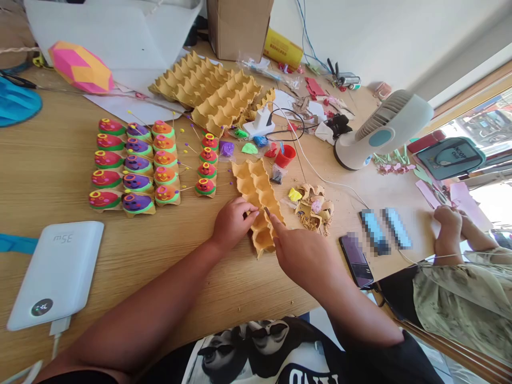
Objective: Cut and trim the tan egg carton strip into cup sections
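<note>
A strip of tan egg carton [262, 184], two cups wide, lies on the wooden table in front of me. My left hand [236, 221] is closed, thumb and fingertips pinched at the strip's left edge. Over its right side, my right hand [302, 258] is closed with the index finger pointing forward along a thin dark blade-like tool [267, 212]; most of the tool is hidden under the hand. To the left stand rows of carton cups with painted clay faces: red ones [108, 160], purple ones [138, 181], orange ones [166, 176] and a separate red column [207, 170].
Larger egg cartons [228, 98] lie behind. Cut carton scraps [314, 208], a red cup [285, 156] and clay packets [226, 149] surround the strip. A fan [380, 130], phone [356, 261] and power bank [58, 274] lie farther out. Another person's hands [450, 232] hold pink paper at right.
</note>
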`<state>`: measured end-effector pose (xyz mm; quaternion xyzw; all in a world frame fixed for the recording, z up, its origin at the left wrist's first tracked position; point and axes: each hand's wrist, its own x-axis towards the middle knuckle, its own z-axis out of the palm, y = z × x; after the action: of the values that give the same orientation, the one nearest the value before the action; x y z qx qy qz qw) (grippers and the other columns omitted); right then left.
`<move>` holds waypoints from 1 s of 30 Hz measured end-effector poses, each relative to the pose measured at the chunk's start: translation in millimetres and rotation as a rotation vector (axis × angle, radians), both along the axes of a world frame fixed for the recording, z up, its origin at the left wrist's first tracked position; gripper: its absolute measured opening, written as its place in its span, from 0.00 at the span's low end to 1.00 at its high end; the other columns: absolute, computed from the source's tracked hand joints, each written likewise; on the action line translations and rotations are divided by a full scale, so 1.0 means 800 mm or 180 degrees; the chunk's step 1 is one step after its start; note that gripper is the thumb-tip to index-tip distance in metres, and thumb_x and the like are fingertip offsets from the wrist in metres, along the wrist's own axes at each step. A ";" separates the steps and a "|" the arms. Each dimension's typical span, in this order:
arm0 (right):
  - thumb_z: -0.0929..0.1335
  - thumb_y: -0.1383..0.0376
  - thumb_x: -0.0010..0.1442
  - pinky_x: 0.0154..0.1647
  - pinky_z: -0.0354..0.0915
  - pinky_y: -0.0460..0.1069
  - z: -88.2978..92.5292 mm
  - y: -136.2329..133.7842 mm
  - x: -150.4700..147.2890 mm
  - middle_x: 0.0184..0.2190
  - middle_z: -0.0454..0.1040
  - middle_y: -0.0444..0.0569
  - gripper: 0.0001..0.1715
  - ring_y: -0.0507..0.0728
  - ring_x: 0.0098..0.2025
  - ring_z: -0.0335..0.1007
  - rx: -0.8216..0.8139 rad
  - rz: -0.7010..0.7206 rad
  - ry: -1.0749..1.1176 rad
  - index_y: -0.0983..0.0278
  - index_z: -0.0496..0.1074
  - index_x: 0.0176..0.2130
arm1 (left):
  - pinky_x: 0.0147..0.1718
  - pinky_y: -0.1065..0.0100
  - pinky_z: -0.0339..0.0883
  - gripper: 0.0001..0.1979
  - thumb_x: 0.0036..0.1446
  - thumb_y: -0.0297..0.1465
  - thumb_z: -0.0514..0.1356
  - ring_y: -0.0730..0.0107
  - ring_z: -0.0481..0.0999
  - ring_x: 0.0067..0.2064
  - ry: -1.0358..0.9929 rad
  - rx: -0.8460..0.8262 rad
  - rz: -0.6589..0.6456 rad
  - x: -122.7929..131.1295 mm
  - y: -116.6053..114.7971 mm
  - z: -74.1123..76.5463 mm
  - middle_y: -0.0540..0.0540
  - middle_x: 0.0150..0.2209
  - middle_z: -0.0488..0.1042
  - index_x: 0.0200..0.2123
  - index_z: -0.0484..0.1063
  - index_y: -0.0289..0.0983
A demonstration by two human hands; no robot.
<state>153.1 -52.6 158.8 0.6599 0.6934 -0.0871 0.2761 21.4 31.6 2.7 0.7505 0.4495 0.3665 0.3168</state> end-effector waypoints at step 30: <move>0.58 0.61 0.72 0.29 0.64 0.47 -0.003 -0.001 -0.001 0.32 0.81 0.52 0.36 0.60 0.34 0.81 -0.0102 -0.0229 0.0150 0.61 0.43 0.74 | 0.40 0.63 0.68 0.06 0.62 0.32 0.62 0.64 0.75 0.40 -0.0004 -0.0050 -0.0047 0.000 -0.001 0.000 0.48 0.34 0.76 0.34 0.78 0.39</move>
<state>152.2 -53.3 156.1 0.6776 0.6741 -0.1236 0.2668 21.3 30.7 2.6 0.7511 0.4465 0.3611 0.3257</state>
